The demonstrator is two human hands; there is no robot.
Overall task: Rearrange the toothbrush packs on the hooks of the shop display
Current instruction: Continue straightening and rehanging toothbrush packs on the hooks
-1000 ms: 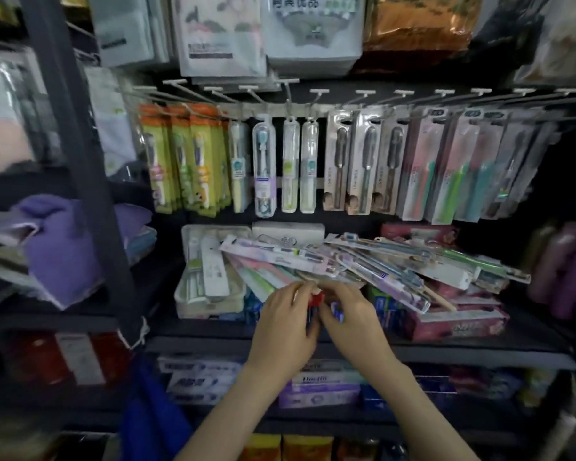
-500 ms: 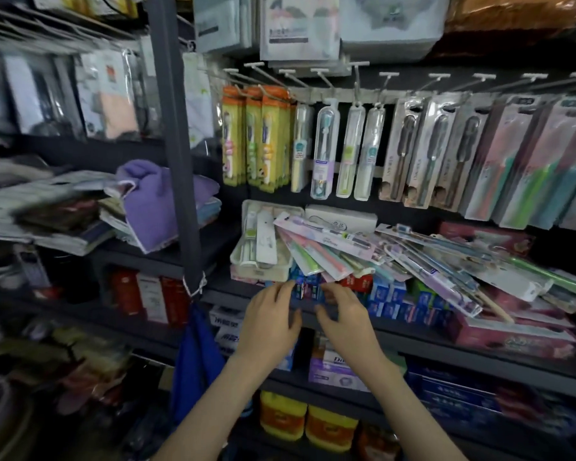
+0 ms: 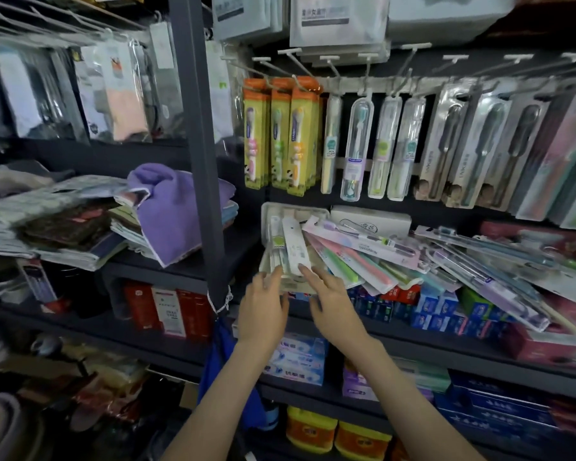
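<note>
Reaching forward, the left hand and right hand are both spread and empty at the white tray of packs. The upright white pack touches the right fingertips, long axis pointing away. The loose toothbrush packs crowd the right; the hooks sit above.

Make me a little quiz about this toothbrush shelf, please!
1. True or false: the yellow packs with orange tops hang on hooks.
2. Which hand touches the long white pack in the white tray: A the left hand, or B the right hand?
3. Fill in: the folded towel left of the dark post is ___.

Key: 1 true. 2 B, its fingertips reach the pack's lower end. 3 purple.
</note>
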